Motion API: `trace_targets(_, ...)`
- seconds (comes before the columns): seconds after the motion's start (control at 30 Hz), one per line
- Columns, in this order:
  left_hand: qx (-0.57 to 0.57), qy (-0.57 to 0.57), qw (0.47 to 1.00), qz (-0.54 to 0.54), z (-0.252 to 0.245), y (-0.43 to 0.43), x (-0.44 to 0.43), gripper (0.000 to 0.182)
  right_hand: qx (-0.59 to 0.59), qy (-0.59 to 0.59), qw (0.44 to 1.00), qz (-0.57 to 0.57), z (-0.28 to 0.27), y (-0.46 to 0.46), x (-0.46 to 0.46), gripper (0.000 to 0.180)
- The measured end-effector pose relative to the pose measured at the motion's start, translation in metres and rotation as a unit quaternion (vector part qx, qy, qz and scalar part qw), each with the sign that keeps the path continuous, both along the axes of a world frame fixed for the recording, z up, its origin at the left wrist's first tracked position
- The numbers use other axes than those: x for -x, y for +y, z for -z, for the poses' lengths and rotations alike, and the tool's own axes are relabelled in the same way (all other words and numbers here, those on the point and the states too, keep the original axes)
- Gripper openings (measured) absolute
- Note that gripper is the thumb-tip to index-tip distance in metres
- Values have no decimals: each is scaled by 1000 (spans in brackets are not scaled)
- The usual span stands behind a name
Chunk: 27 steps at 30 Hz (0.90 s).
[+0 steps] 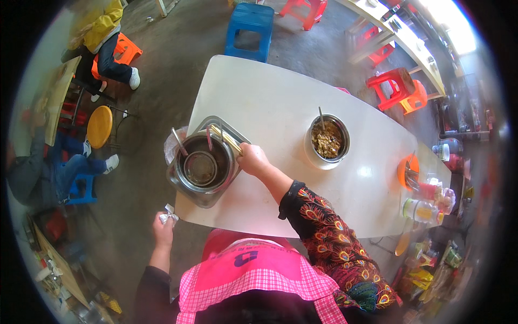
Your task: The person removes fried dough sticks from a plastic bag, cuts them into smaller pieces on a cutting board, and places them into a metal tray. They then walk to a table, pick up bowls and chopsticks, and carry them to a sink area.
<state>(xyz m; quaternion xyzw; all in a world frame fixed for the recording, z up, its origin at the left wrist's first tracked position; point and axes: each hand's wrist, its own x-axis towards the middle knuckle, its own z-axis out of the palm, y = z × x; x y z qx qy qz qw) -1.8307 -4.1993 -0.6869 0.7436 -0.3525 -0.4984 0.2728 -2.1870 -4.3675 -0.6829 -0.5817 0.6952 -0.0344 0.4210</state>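
Note:
My right hand (254, 159) grips a bundle of pale chopsticks (226, 139) at the right rim of a round metal pot (230, 172). That pot stands on a rectangular metal tray (208, 201) at the table's left end. Several utensil handles rise from the pot, and a smaller round vessel (200, 168) sits inside it. Off the table's near left corner, my left hand (163, 231) holds a crumpled white tissue (168, 215). To the right, a second metal pot (327, 139) contains chopped brown food with a spoon handle sticking up.
On the white table (275, 97), an orange bowl (408, 168) of utensils and plastic jars (421, 210) stand at the right end. A blue stool (249, 30) is beyond the far edge. Two people sit at left, near a round wooden stool (100, 126).

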Motion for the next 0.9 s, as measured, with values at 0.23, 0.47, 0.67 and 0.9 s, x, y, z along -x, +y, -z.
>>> trace_targets(0.23, -2, 14, 999, -39, 6, -23, 13, 13, -2, -65, 997, 49, -9, 14, 9, 26)
trace_targets(0.47, 1, 58, 994, -89, 11, -33, 21, 15, 106, -125, 972, 169, -42, 30, 96, 23)
trace_targets(0.67, 5, 58, 992, -110, 17, -31, 27, 14, 167, 107, 964, 176, -51, -47, 230, 41)
trace_targets(0.9, 11, 22, 994, -110, 15, -24, 25, 11, 85, 77, 975, 188, -14, -60, 257, 24)
